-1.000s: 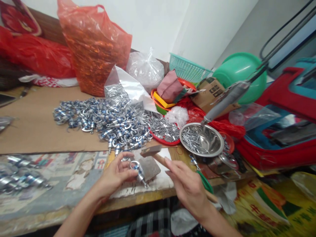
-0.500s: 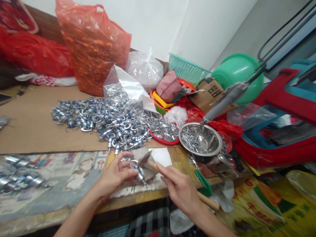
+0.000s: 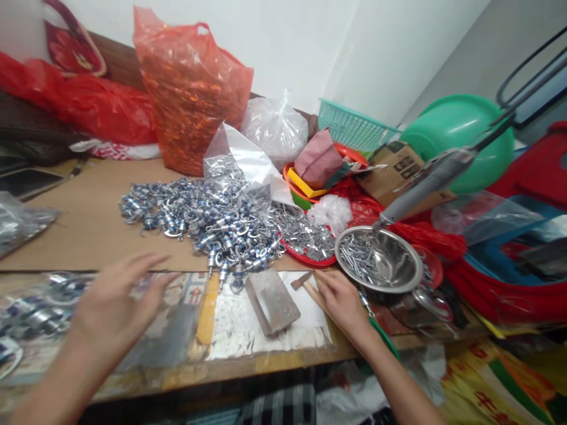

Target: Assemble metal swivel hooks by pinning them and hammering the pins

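Looking down from the head view, the person's left hand (image 3: 113,295) is raised over the near left of the bench (image 3: 204,319), blurred. Its thumb and fingers are spread well apart, and only the surface behind shows between them. Beside and partly behind this hand lies a blurred cluster of metal fittings (image 3: 39,313) with blue bands.

The right hand (image 3: 345,304) has its fingers wrapped around the wooden handle of a small hammer (image 3: 315,295). The hammer's head points left, just beside a grey metal block (image 3: 272,304) but apart from it; whether the head touches the surface below cannot be told. The block sits on a worn white sheet (image 3: 225,327) near the bench's front edge, between the two hands.

Beyond the block, a large heap of blue-banded metal fittings (image 3: 201,221) spreads over brown cardboard (image 3: 88,236), its nearest pieces reaching the white sheet. Right of the heap, a red tray (image 3: 305,260) carries small flat silver pieces (image 3: 312,239). Next to that tray, just beyond the right hand, stands a stainless-steel bowl (image 3: 401,260) with metal pins (image 3: 357,257) in its left part. An orange-red plastic bag (image 3: 190,100), well filled, stands behind the heap.
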